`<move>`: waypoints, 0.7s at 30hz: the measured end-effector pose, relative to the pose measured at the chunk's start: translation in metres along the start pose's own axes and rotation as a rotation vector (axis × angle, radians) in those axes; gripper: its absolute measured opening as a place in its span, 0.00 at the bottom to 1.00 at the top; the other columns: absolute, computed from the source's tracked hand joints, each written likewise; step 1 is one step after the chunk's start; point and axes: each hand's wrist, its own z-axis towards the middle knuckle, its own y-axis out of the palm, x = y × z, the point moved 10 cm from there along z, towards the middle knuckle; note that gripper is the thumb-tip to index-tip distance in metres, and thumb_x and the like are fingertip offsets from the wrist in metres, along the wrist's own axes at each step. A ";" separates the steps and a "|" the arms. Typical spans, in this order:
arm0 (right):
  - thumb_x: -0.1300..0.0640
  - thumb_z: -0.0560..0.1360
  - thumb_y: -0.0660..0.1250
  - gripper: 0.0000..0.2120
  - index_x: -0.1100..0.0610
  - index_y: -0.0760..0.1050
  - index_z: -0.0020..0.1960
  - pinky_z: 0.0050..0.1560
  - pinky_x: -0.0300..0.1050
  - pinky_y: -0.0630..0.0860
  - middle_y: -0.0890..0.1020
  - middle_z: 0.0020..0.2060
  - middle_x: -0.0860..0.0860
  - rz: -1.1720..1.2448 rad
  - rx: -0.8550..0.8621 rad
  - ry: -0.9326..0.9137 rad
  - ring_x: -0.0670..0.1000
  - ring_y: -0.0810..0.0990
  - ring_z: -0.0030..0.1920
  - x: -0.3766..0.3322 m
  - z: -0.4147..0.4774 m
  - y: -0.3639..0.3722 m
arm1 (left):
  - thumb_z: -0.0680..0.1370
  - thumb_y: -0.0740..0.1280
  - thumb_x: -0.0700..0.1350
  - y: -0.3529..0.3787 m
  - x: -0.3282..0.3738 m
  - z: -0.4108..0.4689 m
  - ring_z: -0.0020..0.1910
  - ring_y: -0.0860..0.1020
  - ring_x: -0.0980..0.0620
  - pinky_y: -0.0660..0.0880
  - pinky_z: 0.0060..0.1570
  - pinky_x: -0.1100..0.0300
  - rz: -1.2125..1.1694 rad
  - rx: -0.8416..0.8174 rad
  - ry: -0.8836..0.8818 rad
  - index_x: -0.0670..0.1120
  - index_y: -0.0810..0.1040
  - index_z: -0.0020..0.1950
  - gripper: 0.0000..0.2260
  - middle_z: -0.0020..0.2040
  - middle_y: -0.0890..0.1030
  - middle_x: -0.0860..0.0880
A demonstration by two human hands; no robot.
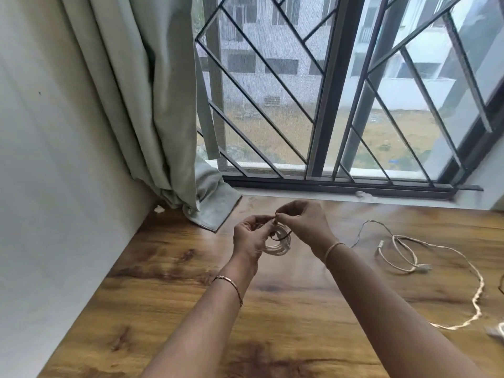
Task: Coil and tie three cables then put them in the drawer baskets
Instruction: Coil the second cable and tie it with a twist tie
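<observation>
A small white coiled cable (278,244) hangs between my hands above the wooden table (169,282). My left hand (249,240) grips the coil from the left. A thin dark tie (282,236) crosses the coil, and my right hand (302,221) pinches its upper end just above the coil. To the right, a loose white cable (401,257) lies uncoiled on the table, with a plug near its middle. A longer pale cable (477,293) trails in a wide curve toward the right edge. No drawer or basket is in view.
A grey-green curtain (152,105) hangs at the left and bunches on the table's far left corner. A barred window (327,91) and its sill run along the back. A wall (54,159) borders the table on the left. Another white object (497,330) shows at the right edge.
</observation>
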 end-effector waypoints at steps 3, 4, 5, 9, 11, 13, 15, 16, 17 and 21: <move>0.61 0.66 0.74 0.04 0.53 0.83 0.37 0.44 0.47 0.80 0.85 0.34 0.50 0.013 -0.015 0.011 0.50 0.84 0.40 0.001 0.000 0.002 | 0.72 0.73 0.34 -0.002 0.000 0.000 0.34 0.78 0.52 0.75 0.36 0.65 0.000 0.002 0.001 0.41 0.80 0.42 0.04 0.36 0.81 0.43; 0.62 0.66 0.74 0.05 0.53 0.82 0.37 0.43 0.45 0.80 0.85 0.35 0.50 0.019 -0.026 0.015 0.50 0.83 0.39 0.000 0.000 0.003 | 0.72 0.73 0.34 -0.003 -0.001 0.000 0.34 0.78 0.52 0.75 0.37 0.65 0.002 0.000 0.004 0.41 0.80 0.42 0.04 0.36 0.81 0.43; 0.63 0.67 0.74 0.06 0.53 0.82 0.37 0.42 0.42 0.79 0.85 0.35 0.51 0.021 -0.043 0.022 0.49 0.82 0.38 -0.001 0.000 0.004 | 0.72 0.73 0.34 -0.003 -0.001 0.001 0.34 0.78 0.52 0.76 0.37 0.64 0.010 -0.003 0.007 0.41 0.80 0.42 0.04 0.37 0.81 0.43; 0.65 0.68 0.73 0.05 0.56 0.81 0.38 0.37 0.37 0.74 0.82 0.34 0.51 -0.005 -0.133 0.077 0.47 0.78 0.36 -0.001 0.001 0.008 | 0.71 0.73 0.35 -0.004 -0.001 0.000 0.35 0.80 0.52 0.76 0.39 0.64 0.086 -0.030 0.035 0.41 0.81 0.43 0.04 0.38 0.82 0.43; 0.65 0.68 0.73 0.03 0.58 0.82 0.40 0.31 0.34 0.70 0.80 0.31 0.49 -0.030 -0.169 0.118 0.45 0.75 0.33 0.001 0.001 0.008 | 0.71 0.74 0.35 -0.004 -0.001 0.000 0.37 0.81 0.52 0.76 0.40 0.63 0.119 -0.033 0.049 0.42 0.81 0.43 0.04 0.39 0.83 0.42; 0.65 0.67 0.74 0.04 0.61 0.82 0.42 0.26 0.32 0.67 0.78 0.28 0.48 -0.059 -0.201 0.139 0.43 0.72 0.29 0.004 0.001 0.009 | 0.71 0.74 0.35 -0.006 -0.003 0.000 0.38 0.81 0.51 0.76 0.42 0.62 0.135 -0.026 0.054 0.42 0.81 0.43 0.04 0.40 0.83 0.42; 0.65 0.67 0.74 0.04 0.61 0.82 0.41 0.28 0.33 0.68 0.79 0.29 0.49 -0.065 -0.218 0.135 0.43 0.73 0.29 0.005 0.001 0.011 | 0.71 0.73 0.35 -0.007 -0.003 0.000 0.37 0.81 0.51 0.76 0.42 0.62 0.138 -0.021 0.057 0.41 0.81 0.43 0.04 0.39 0.83 0.42; 0.65 0.66 0.74 0.04 0.60 0.82 0.40 0.31 0.36 0.69 0.80 0.30 0.51 -0.059 -0.219 0.123 0.45 0.75 0.31 0.006 0.002 0.013 | 0.71 0.73 0.35 -0.008 -0.003 0.000 0.37 0.80 0.51 0.76 0.41 0.62 0.143 -0.022 0.061 0.40 0.81 0.44 0.04 0.39 0.83 0.42; 0.65 0.66 0.74 0.04 0.58 0.82 0.38 0.34 0.39 0.71 0.81 0.32 0.52 -0.052 -0.218 0.108 0.47 0.76 0.33 0.007 0.003 0.014 | 0.71 0.73 0.35 -0.007 -0.002 0.000 0.36 0.80 0.51 0.76 0.40 0.63 0.149 -0.026 0.064 0.39 0.81 0.44 0.04 0.39 0.83 0.42; 0.64 0.69 0.74 0.06 0.56 0.80 0.38 0.34 0.37 0.73 0.81 0.33 0.52 -0.023 -0.239 0.064 0.46 0.77 0.33 0.009 0.003 0.018 | 0.72 0.72 0.34 -0.009 -0.003 -0.001 0.36 0.79 0.48 0.77 0.39 0.64 0.085 -0.033 0.036 0.40 0.80 0.42 0.03 0.38 0.82 0.41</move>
